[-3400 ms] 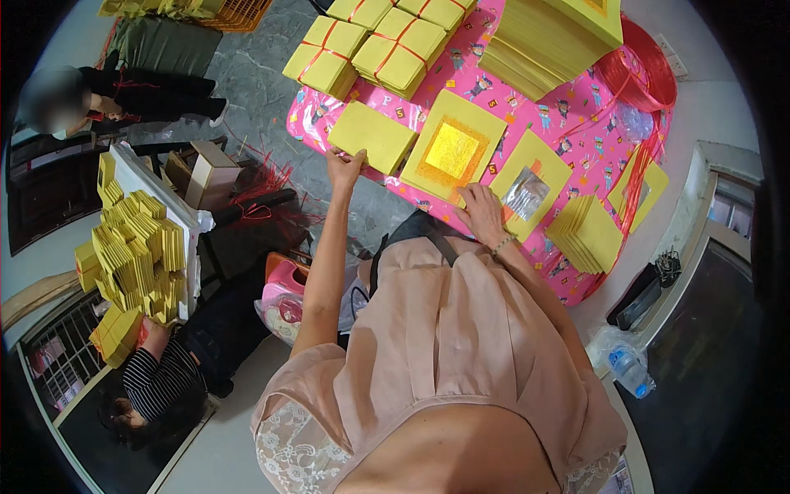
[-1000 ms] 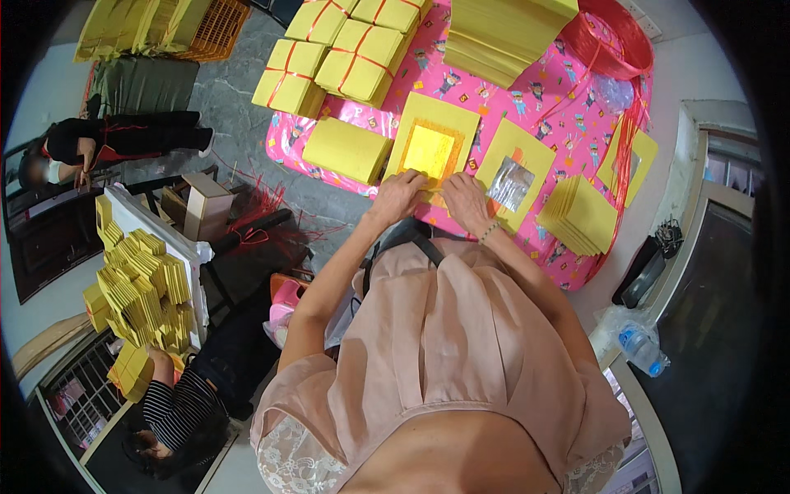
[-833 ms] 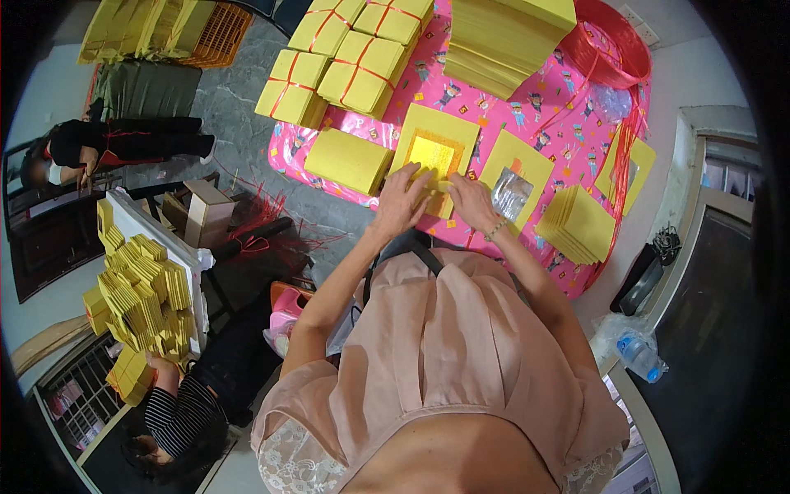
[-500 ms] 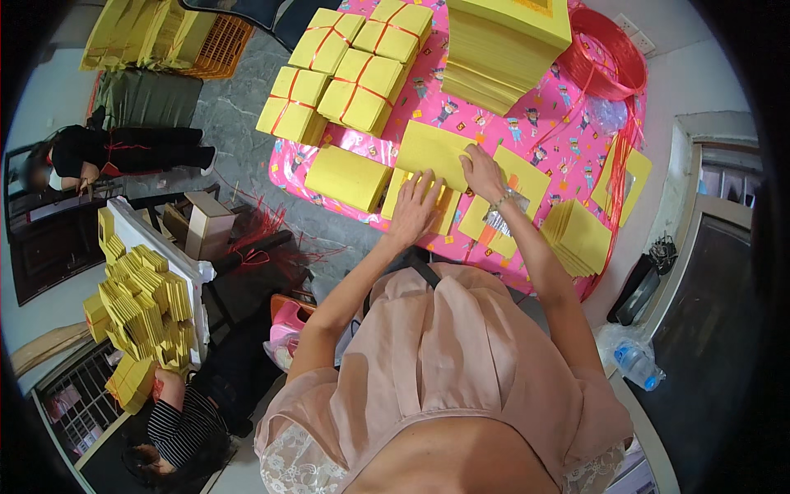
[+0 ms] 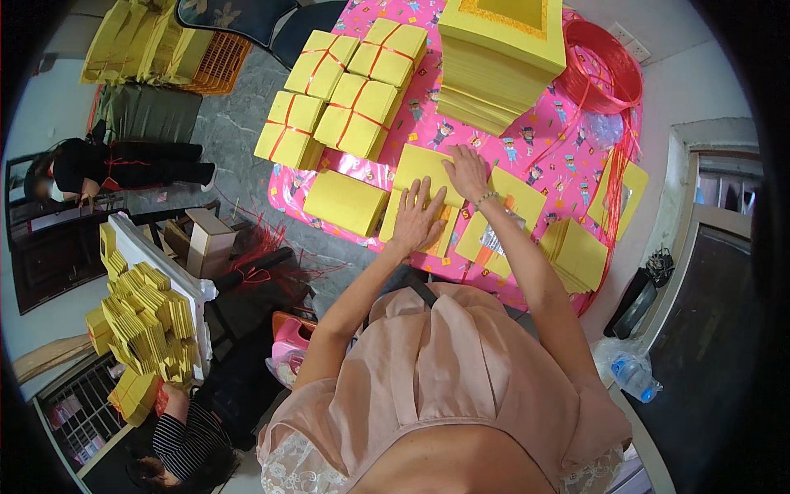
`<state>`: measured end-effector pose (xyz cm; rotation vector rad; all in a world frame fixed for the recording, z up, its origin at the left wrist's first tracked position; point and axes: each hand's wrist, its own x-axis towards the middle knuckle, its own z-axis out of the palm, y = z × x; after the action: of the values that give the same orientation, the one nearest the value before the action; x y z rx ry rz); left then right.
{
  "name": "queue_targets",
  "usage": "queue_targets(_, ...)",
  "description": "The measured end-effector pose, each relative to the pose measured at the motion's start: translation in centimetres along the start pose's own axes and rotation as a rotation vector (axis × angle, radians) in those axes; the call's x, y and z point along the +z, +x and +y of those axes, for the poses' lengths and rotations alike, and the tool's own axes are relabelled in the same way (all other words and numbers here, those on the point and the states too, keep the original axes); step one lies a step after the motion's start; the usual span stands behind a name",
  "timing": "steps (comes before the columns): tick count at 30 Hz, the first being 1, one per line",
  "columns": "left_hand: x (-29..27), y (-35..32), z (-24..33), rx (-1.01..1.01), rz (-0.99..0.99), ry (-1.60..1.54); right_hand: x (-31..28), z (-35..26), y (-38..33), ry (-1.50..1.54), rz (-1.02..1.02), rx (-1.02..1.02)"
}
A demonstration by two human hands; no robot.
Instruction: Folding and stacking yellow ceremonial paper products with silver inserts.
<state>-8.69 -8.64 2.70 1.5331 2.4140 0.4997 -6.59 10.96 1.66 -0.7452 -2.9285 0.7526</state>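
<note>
My left hand (image 5: 418,221) lies flat, fingers spread, on a yellow paper sheet (image 5: 416,167) folded over on the pink patterned table cover (image 5: 568,156). My right hand (image 5: 467,171) presses flat on the same sheet a little farther away. Left of my hands lies a plain yellow paper block (image 5: 344,202). To the right sits another yellow sheet (image 5: 517,196) with a silvery square (image 5: 494,240) on it, partly hidden by my right forearm.
Several yellow bundles tied with red string (image 5: 346,107) lie at the far left of the table. A tall yellow stack (image 5: 500,66) and a red string coil (image 5: 605,70) stand behind. A small yellow pile (image 5: 578,253) lies right. Two persons sit at left, one by folded yellow papers (image 5: 140,321).
The sheet with the gold centre has been folded shut, so only plain yellow shows. Both my hands moved forward onto it and now press it flat.
</note>
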Motion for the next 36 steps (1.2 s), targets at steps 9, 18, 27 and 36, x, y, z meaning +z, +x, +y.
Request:
queue_targets(9,0.2,0.1,-0.1,-0.029,-0.041,0.012,0.7,-1.0,0.3,0.058,-0.066,-0.028)
queue_targets(18,0.2,0.3,-0.2,-0.033,-0.029,-0.038,0.8,-1.0,0.3,0.058,-0.077,-0.021)
queue_targets(27,0.3,-0.1,-0.5,-0.04,-0.057,-0.049,1.2,-0.8,0.3,0.057,-0.065,-0.008)
queue_targets(36,1.0,-0.3,-0.5,-0.051,-0.071,-0.032,1.0,-2.3,-2.4,-0.023,0.247,-0.147)
